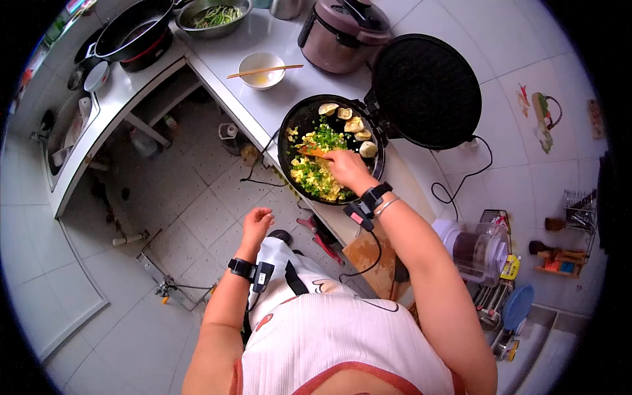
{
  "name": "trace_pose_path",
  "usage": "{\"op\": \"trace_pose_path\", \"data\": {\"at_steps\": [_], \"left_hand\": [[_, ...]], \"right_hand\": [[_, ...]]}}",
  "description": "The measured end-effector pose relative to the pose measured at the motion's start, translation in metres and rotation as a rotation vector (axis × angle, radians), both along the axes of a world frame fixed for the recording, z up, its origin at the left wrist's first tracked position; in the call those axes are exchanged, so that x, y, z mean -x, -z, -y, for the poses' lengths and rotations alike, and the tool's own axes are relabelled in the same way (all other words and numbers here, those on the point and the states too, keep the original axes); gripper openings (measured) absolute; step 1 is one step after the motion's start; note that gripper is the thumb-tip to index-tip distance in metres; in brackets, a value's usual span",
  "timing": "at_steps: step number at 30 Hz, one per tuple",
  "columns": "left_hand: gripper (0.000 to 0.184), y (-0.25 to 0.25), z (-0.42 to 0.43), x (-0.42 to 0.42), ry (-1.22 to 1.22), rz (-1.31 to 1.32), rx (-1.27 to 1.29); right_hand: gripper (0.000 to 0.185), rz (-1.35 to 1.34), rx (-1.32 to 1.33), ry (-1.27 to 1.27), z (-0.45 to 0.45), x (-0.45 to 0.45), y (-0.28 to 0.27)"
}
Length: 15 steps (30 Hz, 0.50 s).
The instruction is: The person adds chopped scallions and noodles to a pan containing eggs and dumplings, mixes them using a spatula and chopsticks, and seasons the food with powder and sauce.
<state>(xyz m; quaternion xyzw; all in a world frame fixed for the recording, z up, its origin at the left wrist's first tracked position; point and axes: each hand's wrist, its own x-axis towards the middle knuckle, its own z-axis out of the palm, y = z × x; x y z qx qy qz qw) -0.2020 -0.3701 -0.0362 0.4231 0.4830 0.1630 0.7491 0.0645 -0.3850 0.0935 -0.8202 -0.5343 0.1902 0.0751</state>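
Observation:
My right hand grips an orange spatula, its blade down among the chopped egg and greens. This food lies in a round black electric griddle on the counter, its black lid swung up at the far right. Along the griddle's upper right edge sit several pale dumpling-like pieces. Away from the griddle, my left hand hangs over the floor at waist height, fingers loosely bent and nothing in it. Both wrists wear black straps with small devices.
A white bowl with chopsticks across it stands behind the griddle. Further back are a rice cooker, a metal bowl of green vegetables and a black wok. A cable runs by the wall; a clear-lidded appliance stands at right.

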Motion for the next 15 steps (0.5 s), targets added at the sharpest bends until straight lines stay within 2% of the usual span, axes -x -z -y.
{"op": "trace_pose_path", "data": {"at_steps": [4, 6, 7, 15], "left_hand": [[0.016, -0.006, -0.001, 0.002, -0.008, -0.029, 0.024], [0.016, -0.006, -0.003, 0.008, -0.024, -0.015, 0.004], [0.017, -0.006, -0.004, 0.008, -0.036, 0.009, -0.012], [0.017, -0.013, -0.002, 0.002, -0.033, -0.039, 0.015]], "right_hand": [[0.026, 0.037, -0.031, 0.067, 0.008, 0.019, 0.001], [0.026, 0.000, -0.010, 0.010, 0.019, 0.013, -0.010], [0.027, 0.002, 0.029, 0.058, 0.023, 0.015, -0.027], [0.026, 0.071, -0.031, 0.043, 0.050, 0.026, 0.007]]}}
